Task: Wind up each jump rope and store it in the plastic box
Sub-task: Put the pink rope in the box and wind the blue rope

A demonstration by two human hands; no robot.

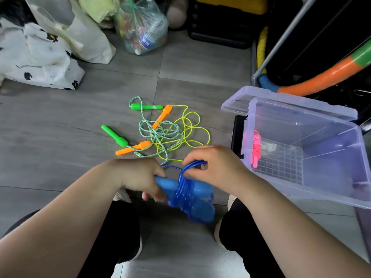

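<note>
My left hand point(142, 177) grips the blue handles point(197, 199) of a blue jump rope, held low over my knees. Its blue cord point(183, 183) is wrapped several times around the handles. My right hand point(212, 163) pinches a bunch of that cord just above the wraps. On the floor ahead lie a green-handled rope point(158, 131) with a braided cord and an orange-handled rope point(192, 127) with a thin yellow cord, tangled together. The clear plastic box point(309, 189) stands open at right, with a wound pink rope point(256, 149) inside.
The box's lid point(236, 103) lies behind the box. A dark flat object point(236, 133) leans at the box's left side. Bags point(140, 27) and white cloth point(40, 57) sit at the back left. Foam tubes point(331, 73) and a metal pole point(281, 39) stand at the back right.
</note>
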